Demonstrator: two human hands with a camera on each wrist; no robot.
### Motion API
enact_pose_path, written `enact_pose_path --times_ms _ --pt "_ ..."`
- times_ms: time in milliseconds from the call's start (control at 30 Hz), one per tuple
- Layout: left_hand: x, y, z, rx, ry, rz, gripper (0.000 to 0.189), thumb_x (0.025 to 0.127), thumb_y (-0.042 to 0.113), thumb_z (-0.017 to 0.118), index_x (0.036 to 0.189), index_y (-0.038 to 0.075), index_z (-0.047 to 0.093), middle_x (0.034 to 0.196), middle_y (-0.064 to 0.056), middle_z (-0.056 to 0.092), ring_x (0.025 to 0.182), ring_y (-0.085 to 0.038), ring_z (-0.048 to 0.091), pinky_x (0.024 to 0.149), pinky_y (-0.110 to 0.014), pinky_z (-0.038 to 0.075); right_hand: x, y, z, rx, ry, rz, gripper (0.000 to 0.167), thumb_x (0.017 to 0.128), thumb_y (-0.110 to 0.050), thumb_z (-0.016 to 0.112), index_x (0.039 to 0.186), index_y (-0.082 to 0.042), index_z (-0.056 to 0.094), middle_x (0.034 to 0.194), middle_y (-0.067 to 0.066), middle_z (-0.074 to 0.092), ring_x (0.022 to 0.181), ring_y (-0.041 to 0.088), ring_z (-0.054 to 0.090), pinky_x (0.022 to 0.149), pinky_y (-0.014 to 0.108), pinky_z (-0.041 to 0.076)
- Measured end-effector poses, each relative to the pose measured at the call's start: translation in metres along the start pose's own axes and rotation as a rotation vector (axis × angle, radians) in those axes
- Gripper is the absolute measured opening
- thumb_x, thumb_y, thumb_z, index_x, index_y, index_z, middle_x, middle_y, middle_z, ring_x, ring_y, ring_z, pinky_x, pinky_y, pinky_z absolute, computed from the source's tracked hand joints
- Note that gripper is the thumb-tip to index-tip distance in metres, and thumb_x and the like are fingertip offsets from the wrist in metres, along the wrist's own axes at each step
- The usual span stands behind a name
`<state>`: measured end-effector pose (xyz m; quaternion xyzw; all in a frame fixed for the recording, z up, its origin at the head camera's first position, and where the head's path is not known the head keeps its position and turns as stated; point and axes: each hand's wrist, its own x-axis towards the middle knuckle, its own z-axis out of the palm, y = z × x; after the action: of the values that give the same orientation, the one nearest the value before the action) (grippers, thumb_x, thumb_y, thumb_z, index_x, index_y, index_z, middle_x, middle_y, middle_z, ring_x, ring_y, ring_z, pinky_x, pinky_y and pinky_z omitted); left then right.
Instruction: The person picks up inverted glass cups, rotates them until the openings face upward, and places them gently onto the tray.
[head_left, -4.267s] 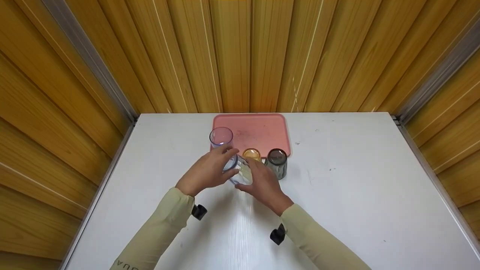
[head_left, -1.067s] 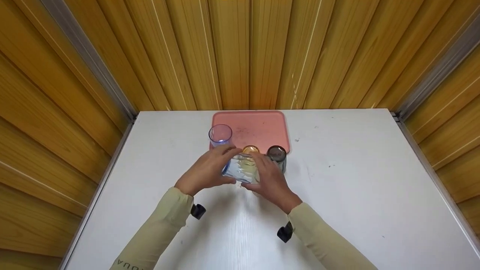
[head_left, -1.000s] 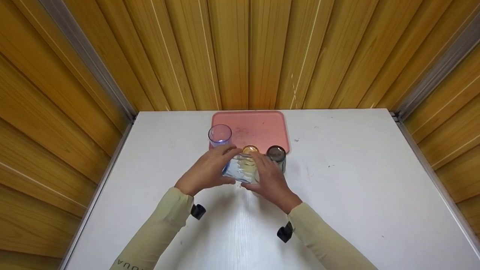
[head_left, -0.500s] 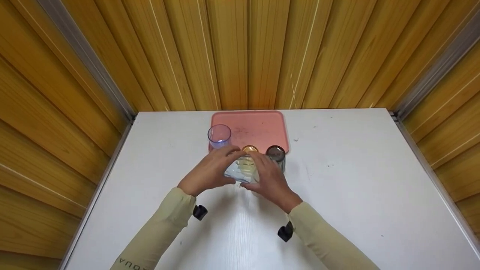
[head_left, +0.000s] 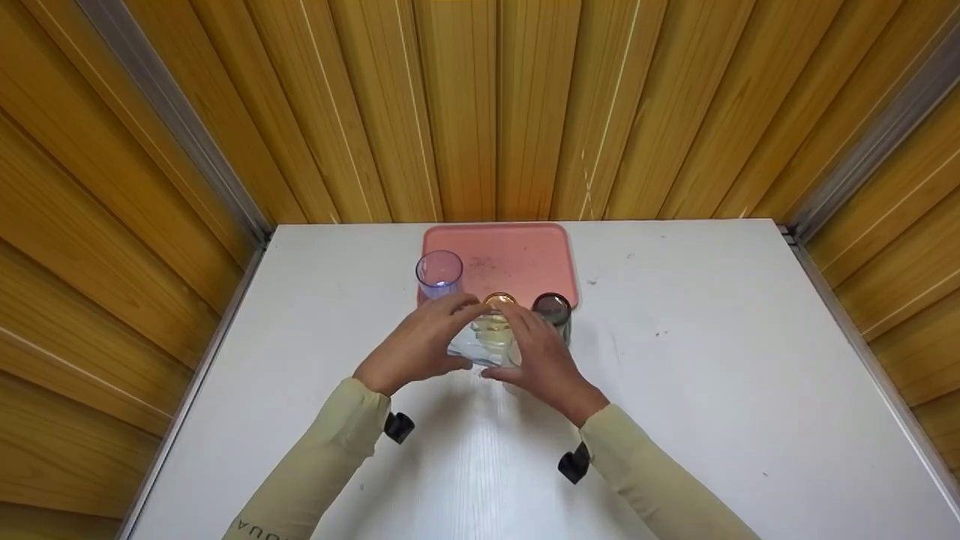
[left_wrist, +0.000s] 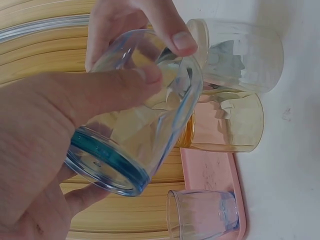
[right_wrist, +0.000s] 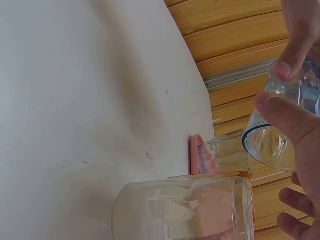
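Both hands hold one clear, blue-tinted drinking glass (head_left: pixel 480 351) on its side above the table. My left hand (head_left: pixel 416 341) grips the thick blue base end, its thumb along the wall of the glass in the left wrist view. At the mouth end, my right hand (head_left: pixel 546 364) has its thumb and fingers spread around the rim. Just behind the hands an amber glass (head_left: pixel 500 300) stands upside down, and a grey glass (head_left: pixel 553 309) stands likewise to its right. A lilac-blue glass (head_left: pixel 439 271) is upright at the tray's front left corner, partly hidden by the left hand.
A pink tray (head_left: pixel 517 259) lies at the back middle of the white table (head_left: pixel 675 405). Wood-patterned panels (head_left: pixel 525 112) close off the back and both sides. Black camera mounts (head_left: pixel 574 463) hang under the wrists.
The held glass has come round to lie more level, and my right hand has shifted slightly right. My left hand now covers its blue end. The other glasses stay in place.
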<state>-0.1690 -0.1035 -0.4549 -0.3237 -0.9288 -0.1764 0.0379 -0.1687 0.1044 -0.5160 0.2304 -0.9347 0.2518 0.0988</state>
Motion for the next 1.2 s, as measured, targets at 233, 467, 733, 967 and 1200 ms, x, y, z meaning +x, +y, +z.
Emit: enact_pose_path --times_ms 233,467,733,967,1200 --pt "-0.002 -0.002 -0.002 -0.06 -0.043 -0.049 0.085 0.069 0.028 0.087 0.142 0.032 0.044 0.135 0.003 0.052 0.124 -0.017 0.052 0.105 -0.043 0.047 0.0 0.004 0.0 0.124 -0.04 0.036 0.105 0.066 -0.043 0.087 0.15 -0.024 0.028 0.147 -0.004 0.042 0.13 0.018 0.046 0.109 0.046 0.043" --pt "-0.003 -0.004 -0.003 -0.14 -0.064 -0.087 0.084 0.072 0.029 0.085 0.144 0.032 0.042 0.142 0.002 0.048 0.128 -0.02 0.05 0.104 -0.045 0.047 0.002 0.007 -0.003 0.234 -0.084 0.085 0.105 0.066 -0.039 0.088 0.151 -0.031 0.026 0.145 -0.007 0.042 0.129 0.016 0.045 0.109 0.045 0.042" --pt "-0.003 -0.006 0.001 -0.152 -0.037 -0.061 0.082 0.072 0.03 0.086 0.142 0.031 0.045 0.138 0.005 0.05 0.125 -0.016 0.052 0.104 -0.042 0.048 0.002 0.009 -0.006 0.266 -0.1 0.085 0.098 0.067 -0.04 0.087 0.148 -0.029 0.032 0.144 -0.008 0.044 0.13 0.016 0.044 0.111 0.048 0.041" --pt "-0.004 -0.005 0.002 -0.147 -0.052 -0.08 0.086 0.072 0.032 0.085 0.145 0.037 0.04 0.142 0.005 0.048 0.129 -0.019 0.05 0.106 -0.045 0.047 0.001 0.012 -0.006 0.229 -0.108 0.059 0.098 0.068 -0.041 0.086 0.148 -0.03 0.03 0.145 -0.006 0.045 0.129 0.016 0.046 0.11 0.046 0.043" --pt "-0.005 -0.002 0.004 -0.134 -0.044 -0.084 0.089 0.07 0.034 0.086 0.146 0.038 0.038 0.145 0.006 0.045 0.135 -0.018 0.044 0.109 -0.048 0.043 0.001 0.012 -0.006 0.21 -0.112 0.053 0.096 0.069 -0.043 0.085 0.147 -0.029 0.031 0.144 -0.004 0.046 0.13 0.018 0.046 0.109 0.047 0.043"
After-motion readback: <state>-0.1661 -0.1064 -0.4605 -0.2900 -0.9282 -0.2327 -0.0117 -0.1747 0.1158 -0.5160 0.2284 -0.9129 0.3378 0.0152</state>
